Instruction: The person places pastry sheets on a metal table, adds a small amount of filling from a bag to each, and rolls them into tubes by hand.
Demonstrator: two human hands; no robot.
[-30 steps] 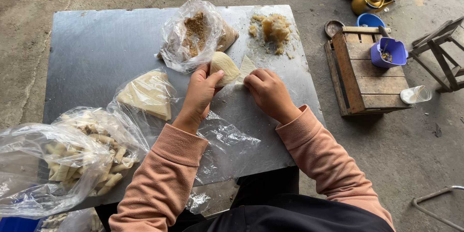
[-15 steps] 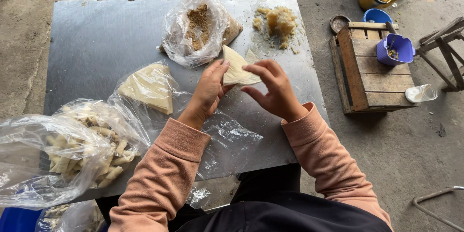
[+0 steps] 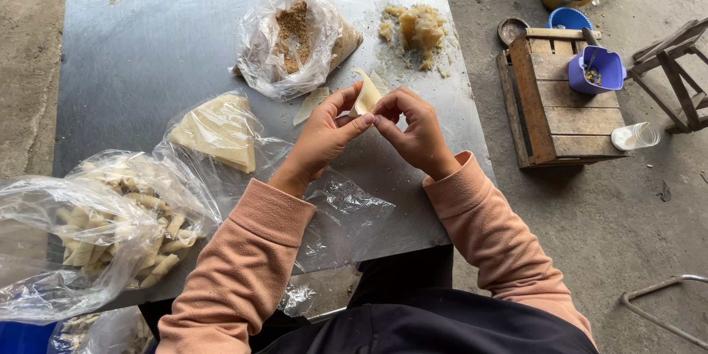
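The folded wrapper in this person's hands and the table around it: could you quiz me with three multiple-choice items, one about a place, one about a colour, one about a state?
1. Where is the bag of brown filling?
A. at the table's far edge, beyond the hands
B. on the wooden crate
C. on the floor

2. What colour are the sleeves?
A. green
B. pink
C. white

3. How is the wrapper held?
A. lying flat on the table
B. inside a bag
C. pinched between the left hand and right hand, lifted off the table

Answers: 1 A, the bag lies beyond the hands on the metal top. 2 B, both arms show pink cloth. 3 C, fingertips of both hands grip it in the air.
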